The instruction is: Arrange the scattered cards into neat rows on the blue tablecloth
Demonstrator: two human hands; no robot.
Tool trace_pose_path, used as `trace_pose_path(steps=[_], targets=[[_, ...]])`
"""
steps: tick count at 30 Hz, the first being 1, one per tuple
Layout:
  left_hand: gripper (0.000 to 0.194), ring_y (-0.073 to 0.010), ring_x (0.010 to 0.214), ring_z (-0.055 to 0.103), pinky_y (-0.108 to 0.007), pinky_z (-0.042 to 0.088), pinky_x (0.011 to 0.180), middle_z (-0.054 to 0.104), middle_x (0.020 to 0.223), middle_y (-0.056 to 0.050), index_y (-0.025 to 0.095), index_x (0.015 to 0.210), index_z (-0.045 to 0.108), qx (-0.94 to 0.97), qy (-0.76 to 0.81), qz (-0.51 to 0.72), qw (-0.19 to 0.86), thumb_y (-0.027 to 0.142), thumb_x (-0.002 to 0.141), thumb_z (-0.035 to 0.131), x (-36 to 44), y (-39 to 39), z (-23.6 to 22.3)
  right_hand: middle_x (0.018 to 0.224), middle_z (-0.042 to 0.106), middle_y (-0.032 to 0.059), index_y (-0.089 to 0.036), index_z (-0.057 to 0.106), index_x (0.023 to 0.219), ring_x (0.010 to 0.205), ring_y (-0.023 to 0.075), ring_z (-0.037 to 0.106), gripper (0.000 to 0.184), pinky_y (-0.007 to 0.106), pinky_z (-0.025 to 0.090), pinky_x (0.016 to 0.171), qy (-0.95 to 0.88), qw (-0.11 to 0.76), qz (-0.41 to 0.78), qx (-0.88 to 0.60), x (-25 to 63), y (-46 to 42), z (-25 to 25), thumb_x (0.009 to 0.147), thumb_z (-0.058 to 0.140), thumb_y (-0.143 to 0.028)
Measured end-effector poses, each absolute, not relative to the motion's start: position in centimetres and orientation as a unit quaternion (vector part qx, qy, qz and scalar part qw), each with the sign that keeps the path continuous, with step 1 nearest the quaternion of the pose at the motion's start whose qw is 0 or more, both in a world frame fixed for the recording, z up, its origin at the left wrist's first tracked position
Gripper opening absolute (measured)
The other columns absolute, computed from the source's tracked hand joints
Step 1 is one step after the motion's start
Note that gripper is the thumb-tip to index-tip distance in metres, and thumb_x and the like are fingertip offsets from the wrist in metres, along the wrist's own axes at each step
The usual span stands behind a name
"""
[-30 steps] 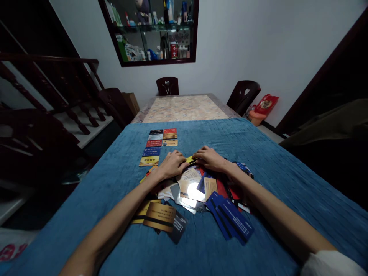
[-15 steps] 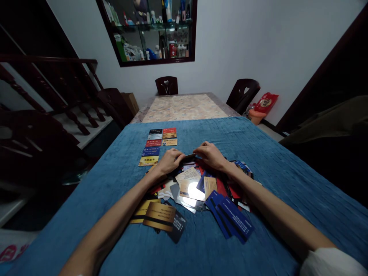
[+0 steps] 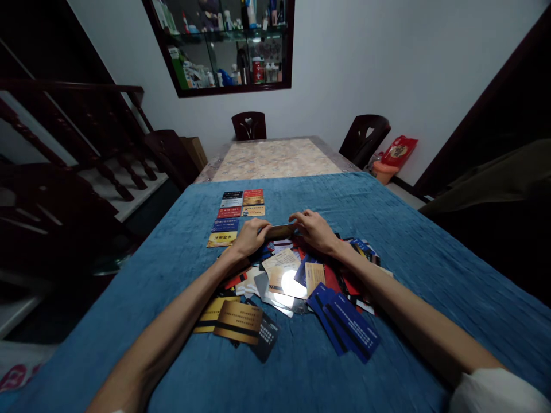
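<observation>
A dark brownish card [image 3: 280, 232] is held tilted above the far side of a loose heap of cards. My left hand [image 3: 253, 236] pinches its left end between thumb and fingers. At its right end, the bent fingers of my right hand [image 3: 316, 232] close on the edge. Below lie a shiny pale-gold card [image 3: 286, 279], a small tan card [image 3: 315, 277] and several others, overlapping. Nearer me are gold cards [image 3: 238, 322], a dark grey card [image 3: 266, 338] and fanned blue cards [image 3: 350, 324].
Left of the heap, several cards lie in neat rows, including a yellow card [image 3: 222, 239], a blue card [image 3: 225, 225] and a red-gold card [image 3: 253, 197]. A blue cloth [image 3: 430, 298] covers the near table. Dark chairs [image 3: 248, 126] stand around it.
The dark card has tilted so more of its face shows, and my left hand has shifted slightly left. My right hand stays nearly in place. The other cards lie as before.
</observation>
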State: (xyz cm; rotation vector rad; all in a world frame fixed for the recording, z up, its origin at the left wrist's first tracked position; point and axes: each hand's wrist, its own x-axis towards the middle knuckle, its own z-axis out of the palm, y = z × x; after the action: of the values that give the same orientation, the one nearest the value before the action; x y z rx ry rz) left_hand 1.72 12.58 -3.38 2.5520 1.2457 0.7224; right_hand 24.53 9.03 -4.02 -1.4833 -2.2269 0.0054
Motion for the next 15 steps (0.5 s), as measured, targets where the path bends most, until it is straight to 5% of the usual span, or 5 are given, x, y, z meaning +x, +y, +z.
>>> trace_pose_path(steps=[15], targets=[[0.025,-0.0203,0.091,0.069,-0.03,0.052,0.087,0.078,0.099,-0.005,0.019,0.093,0.077,0.858,0.432,0.257,0.106,0.021,0.092,0.052,1.61,12.68,-3.45,0.095,0.069,0.0094,-0.021,0.066,0.111,0.086,0.0227,0.057,0.027,0.03,0.036,0.078,-0.817,0.227,-0.011,-0.53,24.35,8.89,-4.37,0.097,0.043,-0.017]])
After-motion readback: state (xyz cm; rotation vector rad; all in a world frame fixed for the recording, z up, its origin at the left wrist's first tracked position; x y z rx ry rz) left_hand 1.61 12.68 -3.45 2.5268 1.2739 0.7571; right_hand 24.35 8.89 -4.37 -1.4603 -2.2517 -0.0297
